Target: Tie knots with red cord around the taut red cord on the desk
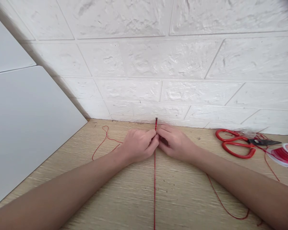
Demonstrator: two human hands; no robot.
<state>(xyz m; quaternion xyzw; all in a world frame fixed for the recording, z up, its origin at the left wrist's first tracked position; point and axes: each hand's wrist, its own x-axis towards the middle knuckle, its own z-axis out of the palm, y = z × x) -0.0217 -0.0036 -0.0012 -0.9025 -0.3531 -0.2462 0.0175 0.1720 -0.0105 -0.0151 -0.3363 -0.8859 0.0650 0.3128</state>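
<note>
A red cord (155,185) runs taut from a small dark nail (156,118) at the table's back edge toward the front. Just below the nail it shows a short knotted stretch. My left hand (141,143) pinches the cord there with thumb and forefinger. On the other side my right hand (174,140) is closed at the same spot, its fingertips against the cord; the exact strand it grips is hidden. A loose red end loops out on the table left of my left hand, and another trails below my right forearm.
Red-handled scissors (238,143) lie at the right, beside a spool of red cord (284,155) and a crumpled clear plastic piece (247,131). A white brick-patterned wall (144,60) rises behind the wooden table (124,198). Pale panels (31,118) stand at the left.
</note>
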